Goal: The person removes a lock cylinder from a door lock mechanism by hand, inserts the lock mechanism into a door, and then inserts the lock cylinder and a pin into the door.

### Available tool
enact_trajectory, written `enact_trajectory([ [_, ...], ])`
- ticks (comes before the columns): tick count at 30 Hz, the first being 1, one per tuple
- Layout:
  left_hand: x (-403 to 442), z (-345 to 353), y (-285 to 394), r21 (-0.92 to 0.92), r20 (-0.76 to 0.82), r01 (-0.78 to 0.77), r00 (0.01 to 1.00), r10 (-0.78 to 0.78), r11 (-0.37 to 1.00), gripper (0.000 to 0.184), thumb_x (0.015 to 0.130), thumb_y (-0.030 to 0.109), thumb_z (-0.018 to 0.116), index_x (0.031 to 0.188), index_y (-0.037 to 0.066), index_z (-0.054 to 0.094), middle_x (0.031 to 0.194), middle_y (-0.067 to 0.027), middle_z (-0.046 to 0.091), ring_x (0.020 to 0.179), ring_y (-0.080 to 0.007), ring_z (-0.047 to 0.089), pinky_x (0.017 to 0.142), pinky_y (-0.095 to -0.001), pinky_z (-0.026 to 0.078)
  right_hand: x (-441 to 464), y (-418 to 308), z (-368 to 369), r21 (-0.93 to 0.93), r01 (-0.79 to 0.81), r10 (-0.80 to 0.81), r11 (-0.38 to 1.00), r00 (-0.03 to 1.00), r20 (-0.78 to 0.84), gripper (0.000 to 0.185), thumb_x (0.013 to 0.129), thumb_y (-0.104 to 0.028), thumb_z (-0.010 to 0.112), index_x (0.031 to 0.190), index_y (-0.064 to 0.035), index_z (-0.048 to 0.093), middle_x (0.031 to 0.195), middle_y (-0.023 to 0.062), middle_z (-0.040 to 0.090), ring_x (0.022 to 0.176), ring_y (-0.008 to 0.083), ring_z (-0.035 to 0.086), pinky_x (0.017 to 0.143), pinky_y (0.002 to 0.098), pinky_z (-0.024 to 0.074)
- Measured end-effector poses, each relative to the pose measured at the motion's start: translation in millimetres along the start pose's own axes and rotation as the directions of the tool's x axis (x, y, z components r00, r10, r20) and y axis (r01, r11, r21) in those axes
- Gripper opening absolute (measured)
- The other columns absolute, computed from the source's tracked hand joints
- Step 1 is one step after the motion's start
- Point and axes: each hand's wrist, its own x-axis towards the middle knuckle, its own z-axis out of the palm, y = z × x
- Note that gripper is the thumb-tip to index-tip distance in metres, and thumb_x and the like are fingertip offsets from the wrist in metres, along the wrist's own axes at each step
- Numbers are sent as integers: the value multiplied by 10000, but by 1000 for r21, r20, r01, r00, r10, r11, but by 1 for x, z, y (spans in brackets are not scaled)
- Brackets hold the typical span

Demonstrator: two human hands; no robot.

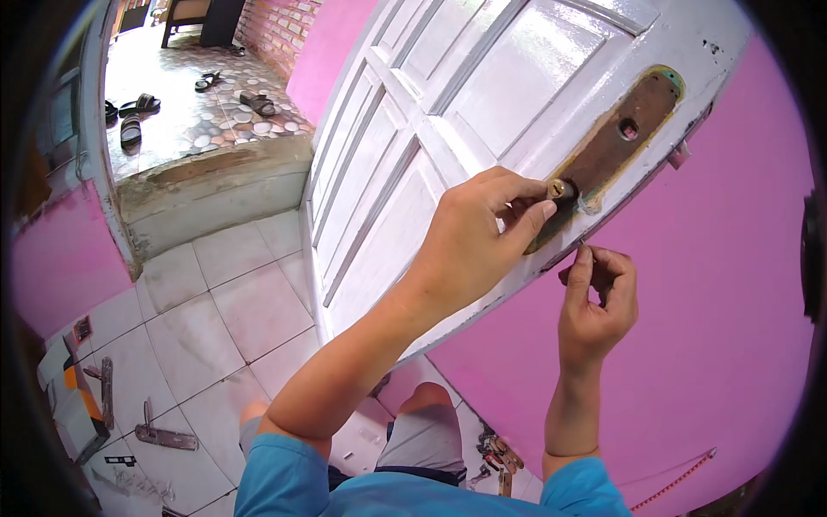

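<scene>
My left hand (482,220) pinches a brass lock cylinder (558,189) between thumb and fingers, at the lower hole of the bare brown patch (603,142) on the white door (525,60). The cylinder's keyhole faces me. Against the door's edge, just below the cylinder, my right hand (599,302) is closed with thumb and forefinger pressed together. What it holds, if anything, is too small to make out. Higher on the brown patch is a hole (628,129), and a metal latch (680,155) juts from the door's edge.
Old door handles (168,437) and an opened box (77,405) lie on the tiled floor at left. Several metal parts (500,452) lie near my legs. A tape measure (676,478) extends at lower right. Beyond the raised threshold (215,185) are sandals (131,129).
</scene>
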Motion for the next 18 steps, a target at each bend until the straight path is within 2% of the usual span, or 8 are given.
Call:
enact_trajectory([
  [6, 9, -11, -3, -80, 99, 20, 995, -12, 997, 216, 917, 97, 707, 1077, -49, 709, 962, -125, 707, 884, -171, 699, 815, -291, 564, -1, -3, 0, -4, -78, 78, 997, 997, 18, 66, 933, 18, 660, 930, 19, 594, 824, 68, 628, 644, 112, 648, 596, 229, 522],
  [10, 7, -8, -4, -83, 78, 30, 997, -23, 996, 201, 910, 87, 713, 1059, -49, 707, 948, -123, 703, 848, -158, 692, 776, -289, 560, -2, -3, 1, -15, -63, 63, 998, 998, 7, 66, 937, 25, 647, 940, 32, 582, 835, 77, 622, 650, 119, 652, 596, 232, 526],
  [13, 1, -4, -6, -110, 3, -33, 999, 33, 993, 175, 902, 66, 711, 1033, -50, 698, 911, -129, 690, 779, -173, 680, 709, -295, 542, -3, -3, 3, -23, -67, 67, 997, 998, -3, 61, 939, 32, 636, 943, 36, 576, 843, 79, 619, 654, 120, 653, 598, 232, 529],
  [15, 0, 0, -7, 26, -79, -163, 983, 165, 986, 150, 898, 47, 703, 1015, -45, 686, 883, -141, 671, 722, -201, 660, 664, -307, 517, -3, -3, 2, -29, -62, 62, 998, 998, -3, 58, 940, 35, 631, 945, 36, 573, 847, 79, 618, 655, 120, 653, 599, 232, 531],
  [18, 3, 0, -7, 14, -60, -168, 984, 169, 986, 143, 899, 42, 694, 1014, -43, 681, 880, -149, 660, 714, -230, 657, 657, -312, 511, -3, -4, 2, -41, -68, 68, 997, 998, 1, 61, 940, 34, 630, 953, 37, 571, 851, 83, 619, 655, 118, 651, 599, 232, 532],
])
